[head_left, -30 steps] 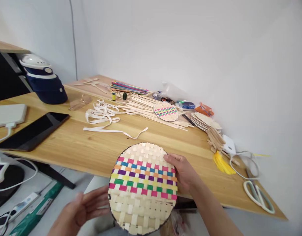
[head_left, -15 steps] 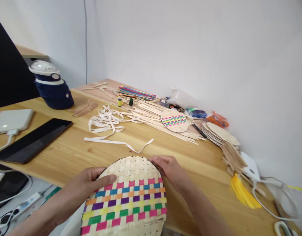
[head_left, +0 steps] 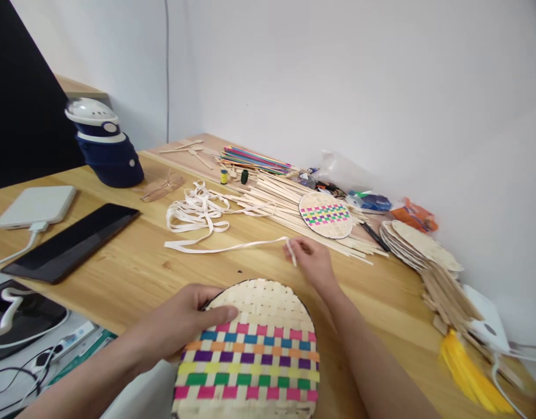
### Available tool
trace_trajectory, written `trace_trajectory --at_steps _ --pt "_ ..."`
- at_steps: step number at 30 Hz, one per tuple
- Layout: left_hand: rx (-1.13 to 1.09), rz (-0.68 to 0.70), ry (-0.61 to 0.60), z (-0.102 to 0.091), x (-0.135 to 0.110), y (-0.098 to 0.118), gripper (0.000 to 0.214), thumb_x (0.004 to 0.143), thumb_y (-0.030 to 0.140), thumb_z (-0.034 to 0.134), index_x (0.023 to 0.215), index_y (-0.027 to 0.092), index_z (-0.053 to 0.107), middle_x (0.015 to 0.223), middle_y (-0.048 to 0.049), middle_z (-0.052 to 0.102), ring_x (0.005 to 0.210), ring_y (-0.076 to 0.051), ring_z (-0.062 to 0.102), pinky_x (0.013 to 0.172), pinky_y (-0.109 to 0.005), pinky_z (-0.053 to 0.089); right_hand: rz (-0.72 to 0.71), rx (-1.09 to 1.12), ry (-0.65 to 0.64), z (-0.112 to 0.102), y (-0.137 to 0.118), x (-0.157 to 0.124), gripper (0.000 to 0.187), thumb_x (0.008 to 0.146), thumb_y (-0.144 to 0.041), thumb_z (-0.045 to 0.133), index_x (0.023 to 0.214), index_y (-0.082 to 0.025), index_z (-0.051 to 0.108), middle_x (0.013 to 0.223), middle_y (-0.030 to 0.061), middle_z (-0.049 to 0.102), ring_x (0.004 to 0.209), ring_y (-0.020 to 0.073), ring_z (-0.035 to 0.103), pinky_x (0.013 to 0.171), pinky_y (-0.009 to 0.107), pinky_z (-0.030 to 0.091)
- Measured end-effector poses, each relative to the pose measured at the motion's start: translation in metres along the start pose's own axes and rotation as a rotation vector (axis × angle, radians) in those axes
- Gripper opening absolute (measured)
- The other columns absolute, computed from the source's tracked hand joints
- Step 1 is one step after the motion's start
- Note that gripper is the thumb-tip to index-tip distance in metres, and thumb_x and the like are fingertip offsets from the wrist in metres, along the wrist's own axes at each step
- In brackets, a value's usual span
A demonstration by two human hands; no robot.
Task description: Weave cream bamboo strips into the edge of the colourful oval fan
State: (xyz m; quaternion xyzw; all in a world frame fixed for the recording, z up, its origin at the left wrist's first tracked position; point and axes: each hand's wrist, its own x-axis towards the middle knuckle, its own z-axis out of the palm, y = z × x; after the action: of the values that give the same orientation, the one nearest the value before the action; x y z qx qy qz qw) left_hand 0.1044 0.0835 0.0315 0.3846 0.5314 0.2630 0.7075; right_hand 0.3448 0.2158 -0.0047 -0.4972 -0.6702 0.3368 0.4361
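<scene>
My left hand (head_left: 206, 317) grips the left edge of a round woven panel (head_left: 261, 302), thumb on the front and fingers behind. The panel is pale bamboo with rows of pink, blue, orange, purple, yellow and green; its lower end runs out of view. Beyond its upper right edge, my right hand (head_left: 311, 262) pinches the end of a white fabric ribbon (head_left: 233, 248), lifting it off the table. A short tail hangs below the fingers. The rest of the ribbon lies in a loose heap (head_left: 198, 212) to the left.
On the wooden table (head_left: 154, 256) lie a tablet (head_left: 75, 241), a white power bank (head_left: 36, 206), a blue-and-white bottle (head_left: 108, 151), bamboo strips (head_left: 272, 195) and a smaller woven disc (head_left: 324, 215). Stacked round fans (head_left: 420, 247) and a yellow tassel (head_left: 472, 372) are at right.
My right hand has left the panel's edge, moved up and forward, and taken hold of the ribbon's end. My left hand still holds the panel. The view has shifted slightly.
</scene>
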Motion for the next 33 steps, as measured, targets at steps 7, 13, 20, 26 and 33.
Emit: trace_trajectory --at_steps 7,13,20,26,33 --pt "0.169 0.097 -0.154 0.019 0.072 0.037 0.032 0.062 0.046 0.083 0.078 0.019 0.077 0.08 -0.0031 0.08 0.072 -0.021 0.069 0.064 -0.027 0.052 0.269 0.133 0.0 -0.047 0.004 -0.008 0.034 0.069 -0.051 0.073 0.072 -0.018 0.067 0.054 -0.0012 0.06 0.045 0.0133 0.053 0.046 0.026 0.043" --pt "0.158 0.058 -0.211 0.019 0.102 0.051 0.04 0.065 0.056 0.081 0.06 0.017 0.071 0.062 -0.0013 0.073 0.055 -0.014 0.059 0.053 -0.024 0.045 0.34 0.22 -0.054 -0.041 0.009 -0.027 0.024 0.075 -0.043 0.067 0.075 -0.019 0.064 0.076 0.0016 0.069 0.07 0.0158 0.061 0.064 0.027 0.047" --pt "0.33 0.109 -0.219 0.019 0.115 0.064 0.041 0.069 0.059 0.075 0.06 0.019 0.071 0.059 0.0003 0.071 0.05 -0.012 0.053 0.05 -0.023 0.04 0.381 0.251 -0.135 -0.044 0.004 -0.029 0.023 0.076 -0.043 0.067 0.076 -0.02 0.062 0.071 -0.0029 0.062 0.065 0.0133 0.053 0.06 0.025 0.04" --pt "0.68 0.426 0.071 0.028 0.132 0.076 0.042 0.08 0.056 0.06 0.079 0.018 0.079 0.08 -0.0087 0.08 0.075 -0.029 0.071 0.066 -0.034 0.053 0.375 0.223 -0.176 -0.039 0.001 -0.029 0.021 0.076 -0.04 0.068 0.077 -0.019 0.064 0.069 -0.0029 0.06 0.064 0.013 0.051 0.062 0.026 0.039" --pt "0.619 0.654 -0.145 0.043 0.143 0.06 0.056 0.083 0.053 0.065 0.131 0.025 0.065 0.134 -0.0047 0.069 0.121 -0.028 0.062 0.101 -0.037 0.048 0.365 0.206 -0.207 -0.035 -0.001 -0.031 0.019 0.082 -0.039 0.064 0.082 -0.02 0.064 0.079 -0.0011 0.064 0.07 0.0142 0.055 0.064 0.027 0.041"
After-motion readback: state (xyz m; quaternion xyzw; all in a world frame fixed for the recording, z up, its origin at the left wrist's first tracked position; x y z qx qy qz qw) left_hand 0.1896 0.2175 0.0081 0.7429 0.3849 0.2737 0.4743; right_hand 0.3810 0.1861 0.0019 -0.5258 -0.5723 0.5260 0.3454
